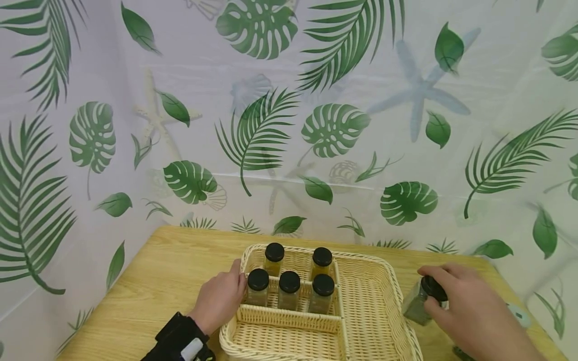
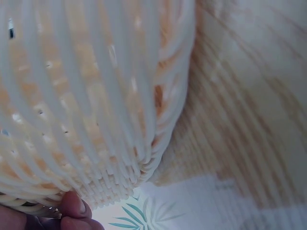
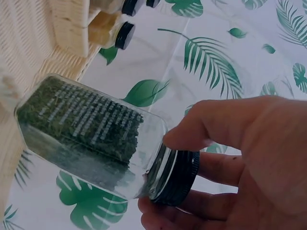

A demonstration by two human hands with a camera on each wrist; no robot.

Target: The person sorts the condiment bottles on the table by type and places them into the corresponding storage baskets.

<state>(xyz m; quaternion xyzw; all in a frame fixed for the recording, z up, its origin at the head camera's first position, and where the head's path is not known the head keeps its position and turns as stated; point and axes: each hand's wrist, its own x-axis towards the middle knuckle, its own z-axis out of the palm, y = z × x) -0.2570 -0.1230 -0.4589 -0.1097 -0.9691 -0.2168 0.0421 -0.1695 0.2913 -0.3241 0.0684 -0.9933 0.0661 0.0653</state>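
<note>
My right hand [image 1: 469, 306] grips a spice jar [image 3: 91, 129] by its black lid, fingers and thumb around it. This clear jar holds dark green dried herbs, has white print on its side, and tilts just outside the basket's right edge. On the left, my left hand [image 1: 221, 296] holds the rim of a divided wicker basket [image 1: 370, 301]; in the left wrist view its fingertips [image 2: 74, 203] show at the rim. Several black-lidded jars [image 1: 289, 291] stand upright in the basket's two rear left compartments. The front left and right compartments show bare weave.
The basket sits on a wooden table [image 1: 158, 281] against a leaf-print cloth [image 1: 271, 125]. Near the right forearm, a pale teal object [image 1: 519, 316] and a dark thing [image 1: 461, 353] are partly hidden.
</note>
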